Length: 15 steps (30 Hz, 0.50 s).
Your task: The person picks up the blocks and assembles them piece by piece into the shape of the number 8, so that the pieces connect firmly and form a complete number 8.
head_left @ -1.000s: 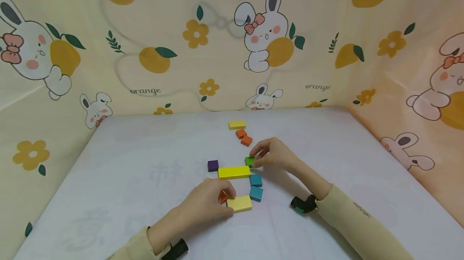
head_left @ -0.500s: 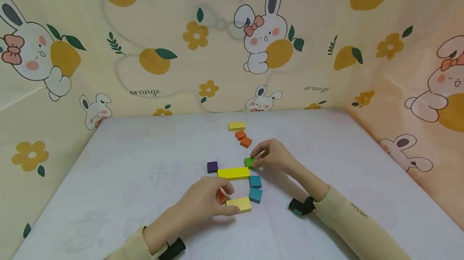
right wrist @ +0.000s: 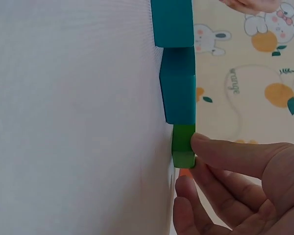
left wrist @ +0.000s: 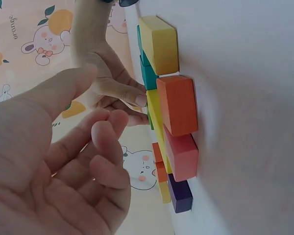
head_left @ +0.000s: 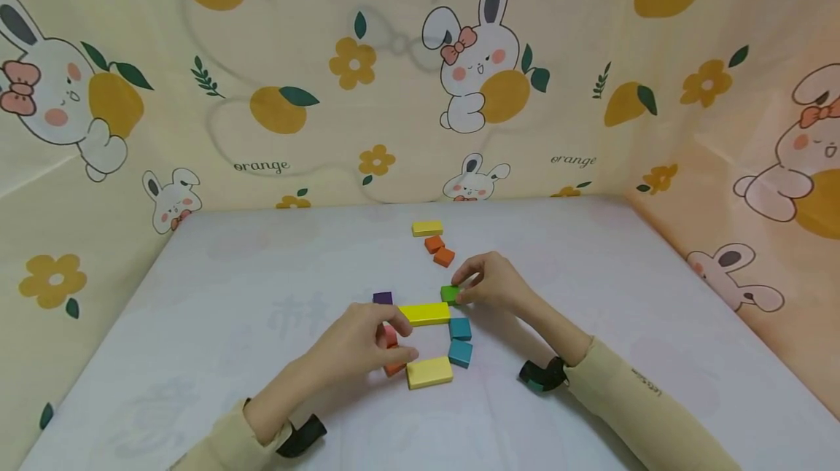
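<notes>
My right hand (head_left: 495, 283) pinches a small green block (head_left: 449, 294) between thumb and fingers, at the right end of a long yellow block (head_left: 426, 314). My left hand (head_left: 354, 340) hovers over the left side of the block outline, fingers loosely bent and holding nothing. Below it are an orange block (left wrist: 176, 105) and a pink block (left wrist: 182, 154), partly hidden from the head view. A pale yellow block (head_left: 429, 373) lies at the near side. Two teal blocks, one nearer (head_left: 461, 353) and one farther (head_left: 460, 328), line the right side. A purple block (head_left: 383, 298) sits at the far left corner.
Farther back on the white tabletop (head_left: 262, 259) lie two small orange blocks, one (head_left: 434, 244) touching the other (head_left: 444, 257), and a yellow block (head_left: 427, 228) behind them. A printed cloth (head_left: 394, 114) with rabbits and oranges walls the back and sides.
My left hand has lifted off the pale yellow block and shifted forward and left, uncovering that block and showing part of the pink one. My right hand stays at the green block.
</notes>
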{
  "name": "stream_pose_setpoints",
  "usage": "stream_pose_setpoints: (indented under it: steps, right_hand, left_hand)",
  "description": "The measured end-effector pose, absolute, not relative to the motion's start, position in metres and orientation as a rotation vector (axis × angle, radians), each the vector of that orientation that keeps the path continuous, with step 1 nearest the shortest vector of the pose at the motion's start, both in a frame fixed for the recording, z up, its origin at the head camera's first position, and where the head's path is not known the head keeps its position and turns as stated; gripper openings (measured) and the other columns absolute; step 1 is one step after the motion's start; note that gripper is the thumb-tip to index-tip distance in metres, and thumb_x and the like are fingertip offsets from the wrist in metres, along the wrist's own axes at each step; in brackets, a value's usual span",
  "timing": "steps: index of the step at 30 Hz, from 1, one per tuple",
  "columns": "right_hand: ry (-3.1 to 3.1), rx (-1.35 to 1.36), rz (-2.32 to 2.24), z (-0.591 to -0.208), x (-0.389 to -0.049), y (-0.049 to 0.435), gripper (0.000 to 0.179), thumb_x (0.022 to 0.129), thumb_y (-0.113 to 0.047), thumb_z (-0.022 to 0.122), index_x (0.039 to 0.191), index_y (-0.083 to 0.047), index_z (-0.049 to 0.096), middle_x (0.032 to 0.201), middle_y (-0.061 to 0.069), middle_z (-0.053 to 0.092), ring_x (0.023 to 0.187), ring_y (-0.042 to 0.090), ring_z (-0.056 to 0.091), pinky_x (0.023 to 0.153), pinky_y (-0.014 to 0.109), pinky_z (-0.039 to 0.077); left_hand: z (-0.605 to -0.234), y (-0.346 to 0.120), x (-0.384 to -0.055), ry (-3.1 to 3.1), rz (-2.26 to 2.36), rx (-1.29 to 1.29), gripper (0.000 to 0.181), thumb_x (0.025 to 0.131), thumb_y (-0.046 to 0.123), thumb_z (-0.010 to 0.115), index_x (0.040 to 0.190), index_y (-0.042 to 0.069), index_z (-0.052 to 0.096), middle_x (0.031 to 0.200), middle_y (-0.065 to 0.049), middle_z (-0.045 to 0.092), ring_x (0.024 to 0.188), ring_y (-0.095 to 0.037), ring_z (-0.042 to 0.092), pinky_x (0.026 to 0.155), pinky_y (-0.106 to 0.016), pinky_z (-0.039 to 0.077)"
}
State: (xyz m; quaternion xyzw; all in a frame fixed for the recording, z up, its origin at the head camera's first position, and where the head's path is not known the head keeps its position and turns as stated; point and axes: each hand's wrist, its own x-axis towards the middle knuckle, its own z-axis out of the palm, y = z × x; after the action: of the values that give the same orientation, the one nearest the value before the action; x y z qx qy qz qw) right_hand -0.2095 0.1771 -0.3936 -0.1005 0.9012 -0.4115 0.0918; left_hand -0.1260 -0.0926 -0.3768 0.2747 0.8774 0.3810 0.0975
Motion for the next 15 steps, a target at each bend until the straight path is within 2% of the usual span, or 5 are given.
stream_pose_setpoints:
  steps: [7, 15]
  right_hand:
    - [2.682, -0.292, -1.226, -0.392, -0.208, 0.176, 0.020, 0.075, -0.002, 0.085, 0.091, -0.009, 0.076, 0.091, 0.000, 0.070, 0.080, 0.023, 0.059, 0.071, 0.031, 0.053]
    - [2.682, -0.264, -1.221, -0.392, -0.207, 0.176, 0.020, 0.075, -0.003, 0.085, 0.092, -0.009, 0.076, 0.091, 0.000, 0.071, 0.082, 0.023, 0.060, 0.073, 0.032, 0.053]
  left_hand:
    - [-0.372, -0.088, -0.149, 2.650, 1.146, 0.863, 0.010, 0.092, 0.022, 0.072, 0.099, 0.017, 0.070, 0.082, 0.011, 0.061, 0.068, -0.014, 0.053, 0.056, -0.026, 0.047]
    - [-0.367, -0.085, -0.216, 2.669, 1.238, 0.843, 0.022, 0.088, 0.015, 0.076, 0.108, 0.012, 0.069, 0.104, 0.001, 0.067, 0.084, -0.018, 0.058, 0.074, -0.031, 0.051]
